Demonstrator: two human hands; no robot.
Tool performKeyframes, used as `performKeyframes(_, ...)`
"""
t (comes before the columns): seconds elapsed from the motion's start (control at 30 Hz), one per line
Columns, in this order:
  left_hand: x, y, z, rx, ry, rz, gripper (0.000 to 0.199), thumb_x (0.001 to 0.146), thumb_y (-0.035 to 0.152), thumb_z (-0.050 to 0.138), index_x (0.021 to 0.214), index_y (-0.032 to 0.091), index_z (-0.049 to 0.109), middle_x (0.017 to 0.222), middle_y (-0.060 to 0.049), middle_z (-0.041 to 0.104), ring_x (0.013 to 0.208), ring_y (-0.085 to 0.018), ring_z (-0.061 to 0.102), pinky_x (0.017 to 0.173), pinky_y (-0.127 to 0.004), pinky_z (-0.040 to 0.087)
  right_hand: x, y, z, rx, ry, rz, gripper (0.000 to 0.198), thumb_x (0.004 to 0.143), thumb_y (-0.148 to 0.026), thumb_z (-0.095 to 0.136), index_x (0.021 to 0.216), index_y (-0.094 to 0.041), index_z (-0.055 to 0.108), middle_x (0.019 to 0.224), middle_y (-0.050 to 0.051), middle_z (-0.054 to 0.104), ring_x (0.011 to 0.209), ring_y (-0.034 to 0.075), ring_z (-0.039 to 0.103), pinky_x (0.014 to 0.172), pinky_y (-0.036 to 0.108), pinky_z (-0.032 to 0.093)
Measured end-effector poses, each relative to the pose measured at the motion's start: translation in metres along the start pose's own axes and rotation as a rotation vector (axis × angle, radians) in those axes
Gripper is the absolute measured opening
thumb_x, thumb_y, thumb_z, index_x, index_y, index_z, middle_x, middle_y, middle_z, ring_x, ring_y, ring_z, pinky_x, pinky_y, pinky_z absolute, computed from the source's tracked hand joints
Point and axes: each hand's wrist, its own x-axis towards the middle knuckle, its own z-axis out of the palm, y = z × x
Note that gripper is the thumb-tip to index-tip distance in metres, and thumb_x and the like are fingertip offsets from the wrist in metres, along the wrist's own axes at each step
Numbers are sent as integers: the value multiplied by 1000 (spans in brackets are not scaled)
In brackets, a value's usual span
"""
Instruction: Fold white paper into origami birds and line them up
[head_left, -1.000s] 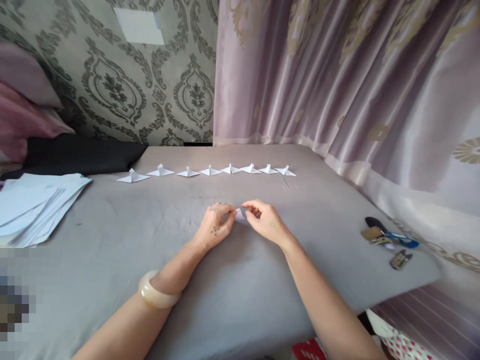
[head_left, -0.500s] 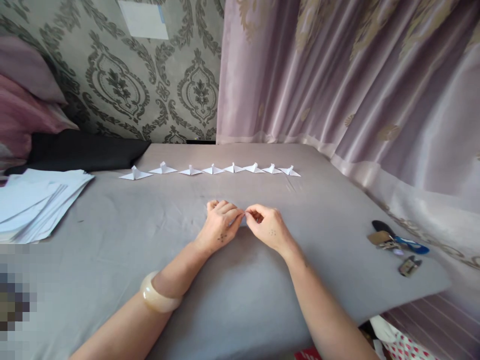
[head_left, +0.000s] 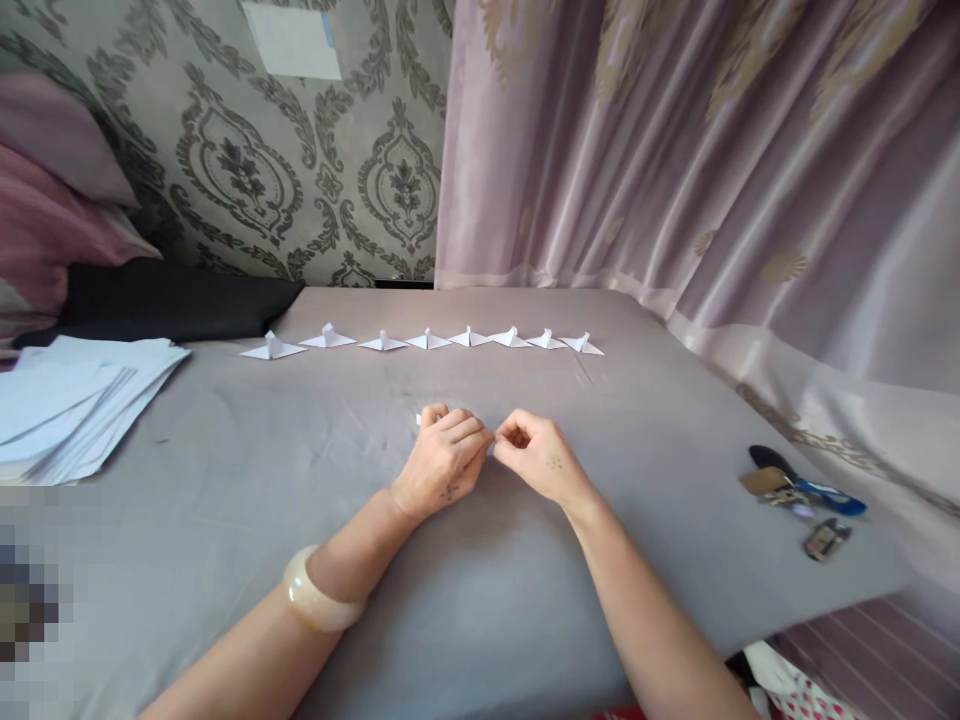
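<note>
My left hand [head_left: 448,448], with a cream bangle [head_left: 319,592] on its forearm, is closed. A bit of white folded paper [head_left: 420,420] sticks out past its curled fingers; the rest is hidden by the hand. My right hand [head_left: 534,452] is in a pinch, its fingertips meeting the left thumb and forefinger. What lies between the fingertips is too small to make out. Beyond both hands, several white folded paper birds [head_left: 383,341] stand in a row across the grey cloth-covered table [head_left: 465,600].
Loose white sheets [head_left: 82,400] are piled at the left, in front of a black cloth [head_left: 172,300]. At the right lie keys with a tan tag [head_left: 765,482], a blue-handled tool [head_left: 832,497] and a small metal clipper-like item [head_left: 826,540]. A curtain [head_left: 570,150] hangs behind.
My left hand has turned slightly, and a white paper corner now shows beside its fingers. Both hands stay close together at the fingertips. The whole view has shifted a little.
</note>
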Motion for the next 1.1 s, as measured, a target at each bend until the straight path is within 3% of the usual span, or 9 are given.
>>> performKeyframes(0.2, 2, 0, -1, -27, 44, -63, 21, 93, 20, 43, 85, 20, 62, 80, -2, 69, 78, -16, 57, 79, -38, 31, 5, 4, 3, 236, -32, 145, 9, 69, -26, 58, 71, -18, 59, 63, -4, 56, 57, 10, 50, 56, 23, 41)
performKeyframes(0.47, 2, -3, 1, -40, 27, -36, 21, 95, 21, 42, 89, 20, 62, 82, -3, 69, 77, -16, 56, 79, -38, 29, 2, 2, -9, 200, -106, 141, 11, 70, -25, 59, 74, -17, 64, 61, -2, 59, 57, 11, 53, 57, 24, 43)
performKeyframes(0.7, 2, 0, 0, -14, 17, -8, 21, 95, 18, 41, 91, 19, 62, 82, -3, 69, 79, -17, 57, 79, -37, 29, 5, 0, 1, 416, -55, 352, 8, 64, -24, 58, 60, -18, 55, 49, -5, 48, 44, 7, 41, 39, 19, 27)
performKeyframes(0.8, 4, 0, 0, -92, -37, -95, 20, 94, 22, 45, 90, 19, 63, 83, -4, 70, 80, -17, 57, 81, -38, 28, 7, 2, -1, 470, -107, 403, 13, 64, -24, 57, 55, -17, 52, 49, -4, 47, 44, 6, 39, 37, 19, 24)
performKeyframes(0.97, 13, 0, -8, -324, -223, -358, 16, 83, 30, 59, 82, 19, 70, 78, -2, 70, 77, -18, 58, 82, -35, 31, 7, 0, -12, 421, -187, 415, 10, 65, -25, 60, 61, -16, 58, 50, -5, 46, 44, 5, 36, 39, 19, 23)
performKeyframes(1.1, 22, 0, -22, -548, -327, -502, 26, 84, 35, 56, 79, 17, 73, 65, 1, 63, 61, -12, 51, 68, -27, 36, 5, -7, -18, 434, -220, 359, 13, 68, -27, 63, 65, -15, 61, 58, -3, 51, 48, 5, 41, 42, 19, 27)
